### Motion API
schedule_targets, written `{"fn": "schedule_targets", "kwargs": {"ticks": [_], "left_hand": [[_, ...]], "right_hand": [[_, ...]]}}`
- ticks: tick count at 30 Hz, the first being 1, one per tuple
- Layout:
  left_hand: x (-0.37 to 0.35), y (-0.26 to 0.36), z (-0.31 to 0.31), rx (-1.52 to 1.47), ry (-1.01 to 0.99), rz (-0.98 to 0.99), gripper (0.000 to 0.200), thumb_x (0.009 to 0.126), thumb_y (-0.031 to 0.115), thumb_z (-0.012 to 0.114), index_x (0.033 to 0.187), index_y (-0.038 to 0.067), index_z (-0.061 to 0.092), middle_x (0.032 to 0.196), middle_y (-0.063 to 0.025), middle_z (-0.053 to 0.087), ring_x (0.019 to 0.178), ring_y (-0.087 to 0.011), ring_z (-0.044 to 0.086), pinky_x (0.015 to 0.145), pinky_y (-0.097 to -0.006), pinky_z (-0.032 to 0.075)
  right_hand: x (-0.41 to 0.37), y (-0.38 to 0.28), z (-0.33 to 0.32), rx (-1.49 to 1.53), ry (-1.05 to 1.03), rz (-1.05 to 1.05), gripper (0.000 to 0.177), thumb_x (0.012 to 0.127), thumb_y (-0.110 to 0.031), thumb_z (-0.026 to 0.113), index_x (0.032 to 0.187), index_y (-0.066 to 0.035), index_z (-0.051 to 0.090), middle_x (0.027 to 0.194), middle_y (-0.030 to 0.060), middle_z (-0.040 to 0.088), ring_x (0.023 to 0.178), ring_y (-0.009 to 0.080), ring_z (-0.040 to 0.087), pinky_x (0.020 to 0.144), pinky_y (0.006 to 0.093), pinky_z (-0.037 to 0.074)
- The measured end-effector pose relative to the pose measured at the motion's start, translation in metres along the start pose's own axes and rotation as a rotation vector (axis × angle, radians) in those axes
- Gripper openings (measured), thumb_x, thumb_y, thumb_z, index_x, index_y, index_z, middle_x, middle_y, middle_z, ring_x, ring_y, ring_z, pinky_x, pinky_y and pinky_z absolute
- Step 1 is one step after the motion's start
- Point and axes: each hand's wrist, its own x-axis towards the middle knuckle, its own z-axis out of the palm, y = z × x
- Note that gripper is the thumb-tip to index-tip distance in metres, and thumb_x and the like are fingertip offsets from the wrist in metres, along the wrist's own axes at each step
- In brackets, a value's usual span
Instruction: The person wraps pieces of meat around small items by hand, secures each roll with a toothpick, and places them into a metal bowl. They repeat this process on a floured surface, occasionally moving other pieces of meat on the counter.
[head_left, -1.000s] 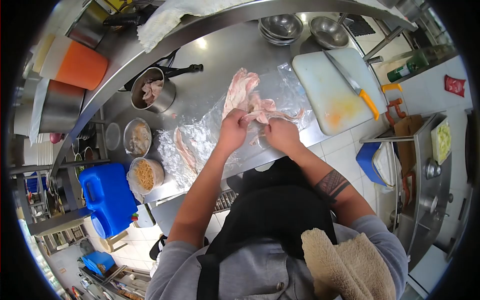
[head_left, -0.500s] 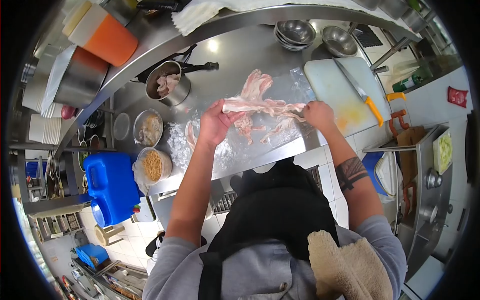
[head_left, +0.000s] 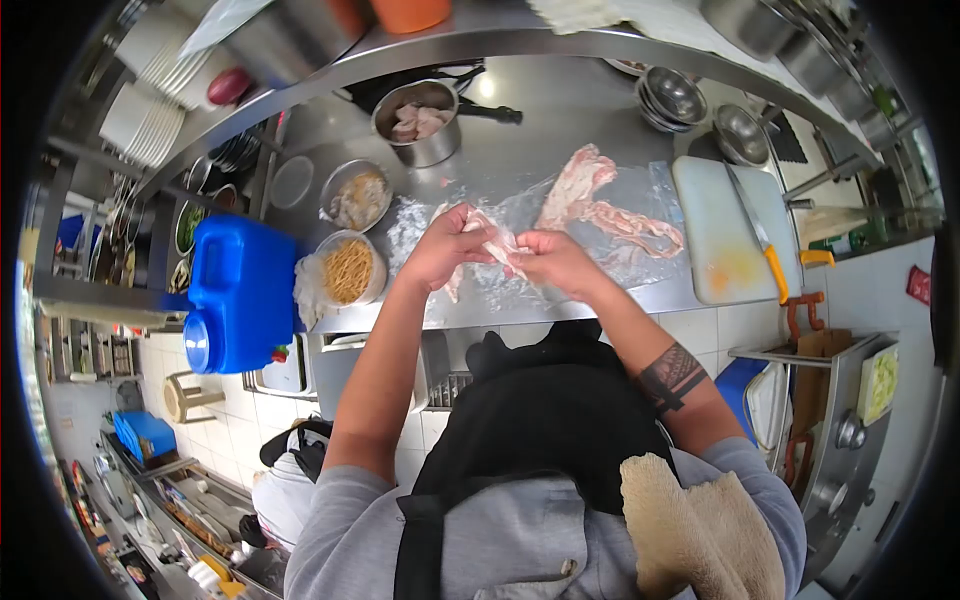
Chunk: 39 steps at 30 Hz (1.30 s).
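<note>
My left hand (head_left: 442,248) and my right hand (head_left: 555,264) are close together over the front part of the steel table. Both are closed on a pale pink strip of raw meat (head_left: 484,222), which runs between the fingers. One end of it seems to hang below my left hand. Beyond my right hand, more raw meat (head_left: 578,188) lies spread on clear plastic film (head_left: 655,200). White powder (head_left: 408,226) is scattered on the table around my left hand.
A steel pot (head_left: 428,150) holds meat pieces. Left of my hands are a bowl of battered-looking food (head_left: 358,198), a tub of thin yellow sticks (head_left: 348,272) and a blue jug (head_left: 240,290). An orange-handled knife (head_left: 755,225) lies on the cutting board (head_left: 700,230). A shelf edge (head_left: 560,48) crosses above.
My hands have come together from being spread apart, and the strip is no longer stretched wide between them. The camera view has shifted, so the table items sit farther right.
</note>
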Motion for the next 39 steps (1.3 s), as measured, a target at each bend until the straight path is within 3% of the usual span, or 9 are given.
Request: {"fn": "schedule_targets", "kwargs": {"ticks": [13, 18, 25, 28, 30, 31, 33, 37, 39], "left_hand": [[0.025, -0.058, -0.105, 0.281, 0.455, 0.067, 0.013, 0.090, 0.003, 0.074, 0.102, 0.000, 0.071, 0.088, -0.0032, 0.071, 0.078, -0.0112, 0.066, 0.070, -0.0295, 0.054], [0.055, -0.072, -0.107, 0.760, 0.635, 0.275, 0.013, 0.088, 0.000, 0.071, 0.100, 0.004, 0.071, 0.086, -0.0116, 0.073, 0.076, -0.0232, 0.071, 0.074, -0.0358, 0.056], [0.073, -0.096, -0.119, 0.795, 0.619, 0.481, 0.010, 0.087, 0.005, 0.074, 0.097, 0.004, 0.072, 0.090, -0.0162, 0.073, 0.082, -0.0366, 0.071, 0.076, -0.0429, 0.057], [0.073, -0.092, -0.118, 0.862, 0.602, 0.527, 0.016, 0.087, 0.007, 0.075, 0.102, 0.005, 0.071, 0.096, -0.0157, 0.071, 0.093, -0.0382, 0.069, 0.083, -0.0456, 0.056], [0.068, -0.080, -0.111, 0.997, 0.659, 0.479, 0.019, 0.086, 0.009, 0.077, 0.103, 0.006, 0.069, 0.103, -0.0166, 0.068, 0.101, -0.0398, 0.065, 0.088, -0.0488, 0.053], [0.067, -0.074, -0.109, 0.992, 0.671, 0.471, 0.019, 0.086, 0.009, 0.077, 0.103, 0.006, 0.069, 0.103, -0.0166, 0.068, 0.101, -0.0398, 0.065, 0.088, -0.0488, 0.053], [0.064, -0.063, -0.101, 1.154, 0.780, 0.484, 0.019, 0.087, 0.010, 0.077, 0.103, 0.005, 0.067, 0.110, -0.0171, 0.066, 0.107, -0.0400, 0.062, 0.092, -0.0505, 0.051], [0.039, -0.058, -0.082, 1.236, 0.813, 0.585, 0.017, 0.085, 0.009, 0.076, 0.100, 0.004, 0.069, 0.106, -0.0159, 0.067, 0.105, -0.0389, 0.062, 0.092, -0.0506, 0.050], [0.015, -0.073, -0.074, 1.143, 0.545, 0.580, 0.016, 0.081, 0.007, 0.076, 0.097, 0.005, 0.071, 0.107, -0.0128, 0.069, 0.109, -0.0353, 0.063, 0.096, -0.0480, 0.050]], "right_hand": [[0.055, 0.068, 0.108, 0.325, 0.232, 0.250, 0.014, 0.102, -0.006, 0.068, 0.106, 0.007, 0.067, 0.094, 0.0149, 0.071, 0.078, 0.0262, 0.076, 0.070, 0.0411, 0.067], [0.078, 0.077, 0.108, 0.245, 0.302, 0.344, 0.018, 0.103, -0.011, 0.071, 0.101, 0.006, 0.068, 0.086, 0.0142, 0.070, 0.067, 0.0252, 0.073, 0.061, 0.0421, 0.067], [0.092, 0.065, 0.099, -0.155, 0.234, 0.460, 0.026, 0.101, -0.017, 0.074, 0.090, 0.006, 0.068, 0.082, 0.0203, 0.071, 0.060, 0.0263, 0.073, 0.050, 0.0413, 0.063], [0.085, 0.048, 0.097, -0.637, 0.039, 0.442, 0.022, 0.093, -0.015, 0.073, 0.096, 0.007, 0.068, 0.089, 0.0295, 0.073, 0.065, 0.0405, 0.074, 0.063, 0.0496, 0.063], [0.073, 0.047, 0.102, -1.014, 0.215, 0.029, 0.017, 0.089, -0.012, 0.071, 0.102, 0.000, 0.070, 0.101, 0.0246, 0.074, 0.090, 0.0398, 0.075, 0.081, 0.0475, 0.061], [0.075, 0.048, 0.100, -1.018, 0.202, 0.029, 0.017, 0.089, -0.012, 0.071, 0.102, 0.000, 0.070, 0.101, 0.0246, 0.074, 0.090, 0.0398, 0.075, 0.081, 0.0475, 0.061], [0.077, 0.050, 0.090, -1.173, 0.043, -0.549, 0.022, 0.084, -0.009, 0.068, 0.105, -0.005, 0.072, 0.113, 0.0142, 0.071, 0.115, 0.0334, 0.066, 0.097, 0.0442, 0.055], [0.077, 0.077, 0.084, -1.175, -0.107, -0.506, 0.025, 0.085, -0.007, 0.069, 0.110, -0.006, 0.073, 0.123, 0.0062, 0.067, 0.124, 0.0297, 0.058, 0.106, 0.0416, 0.049], [0.077, 0.081, 0.083, -1.156, -0.029, -0.580, 0.024, 0.083, -0.004, 0.069, 0.107, -0.006, 0.074, 0.123, 0.0074, 0.069, 0.122, 0.0305, 0.061, 0.106, 0.0414, 0.049]]}}
